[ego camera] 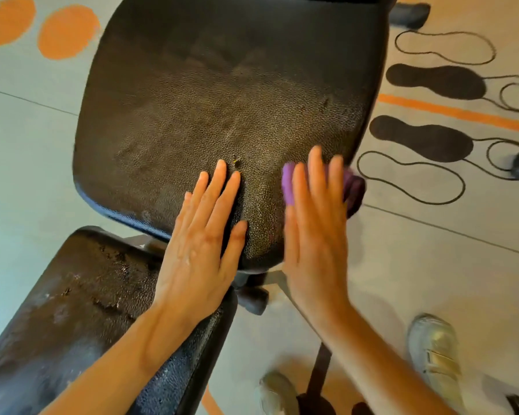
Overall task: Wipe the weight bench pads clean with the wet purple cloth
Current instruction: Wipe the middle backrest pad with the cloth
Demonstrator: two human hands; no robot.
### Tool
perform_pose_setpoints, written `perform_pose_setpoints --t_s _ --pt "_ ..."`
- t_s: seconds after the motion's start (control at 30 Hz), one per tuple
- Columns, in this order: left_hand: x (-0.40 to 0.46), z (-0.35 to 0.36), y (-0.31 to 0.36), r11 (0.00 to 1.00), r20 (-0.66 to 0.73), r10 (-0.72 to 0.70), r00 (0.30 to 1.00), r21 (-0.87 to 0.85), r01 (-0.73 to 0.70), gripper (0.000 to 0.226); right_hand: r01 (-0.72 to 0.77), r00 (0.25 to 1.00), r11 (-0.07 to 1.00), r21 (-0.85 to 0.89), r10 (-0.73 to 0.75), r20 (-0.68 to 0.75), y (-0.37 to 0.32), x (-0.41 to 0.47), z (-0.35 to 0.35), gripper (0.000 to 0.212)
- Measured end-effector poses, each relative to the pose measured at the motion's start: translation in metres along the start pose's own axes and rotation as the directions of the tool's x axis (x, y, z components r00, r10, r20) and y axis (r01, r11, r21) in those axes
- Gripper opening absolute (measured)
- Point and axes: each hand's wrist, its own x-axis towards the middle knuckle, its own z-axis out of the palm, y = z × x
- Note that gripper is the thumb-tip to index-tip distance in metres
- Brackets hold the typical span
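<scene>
At centre frame our left hand (pixel 204 241) lies flat, fingers straight, on the large black pad (pixel 222 100). Our right hand (pixel 315 229), fingers extended, presses the soft, limp purple cloth (pixel 288 184) against its lower-right edge; it seems best held bunched under the palm.

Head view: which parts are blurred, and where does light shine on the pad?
Head view: the right hand and purple cloth are smeared by motion; the left hand is sharp; a pale sheen lies across the large pad; floor lines bend near the edges.

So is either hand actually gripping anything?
No grip. The right hand presses flat on the purple cloth at the pad's edge; the left hand lies flat on the bench pad.
</scene>
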Motion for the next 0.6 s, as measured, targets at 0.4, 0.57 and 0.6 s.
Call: perform_pose_setpoints --t_s 0.4,0.57,0.6 --pt "-0.110 -0.033 -0.004 0.940 -0.130 -0.333 0.934 -0.121 0.318 0.058 0.309 0.892 0.906 0.291 -0.382 0.244 -0.020 -0.033 -0.030 0.045" --pt "-0.142 -0.039 -0.010 0.897 -0.145 -0.440 0.886 -0.115 0.427 0.058 0.308 0.858 0.852 0.423 -0.441 0.263 -0.044 -0.034 -0.052 0.040" --pt "-0.145 -0.040 -0.011 0.891 -0.156 -0.453 0.878 -0.118 0.439 0.058 0.314 0.851 0.844 0.434 -0.453 0.266 -0.050 -0.033 -0.053 0.040"
